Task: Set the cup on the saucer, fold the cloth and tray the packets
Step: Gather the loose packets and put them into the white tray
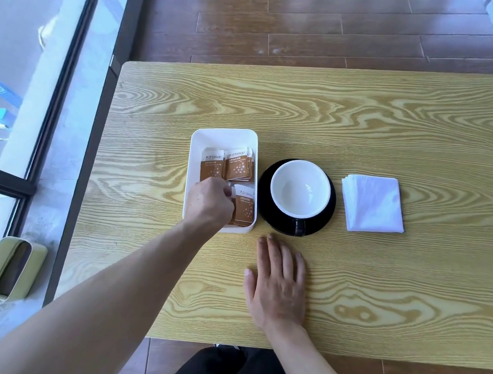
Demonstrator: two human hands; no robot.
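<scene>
A white rectangular tray (pixel 225 137) holds several brown-and-white packets (pixel 237 166). My left hand (pixel 209 202) is inside the tray's near end, fingers pinched on the corner of one packet (pixel 244 204) that lies there. To the right, a cup (pixel 300 188), white inside and black outside, stands on a black saucer (pixel 327 211), its handle pointing toward me. Further right lies a folded white cloth (pixel 372 204), a neat square. My right hand (pixel 277 283) rests flat on the table, palm down, just in front of the saucer, holding nothing.
The wooden table (pixel 374 125) ends at its left edge a short way left of the tray. Beyond that edge are a glass window wall and a pale green bin (pixel 10 271) on the floor. Wooden floorboards lie past the far edge.
</scene>
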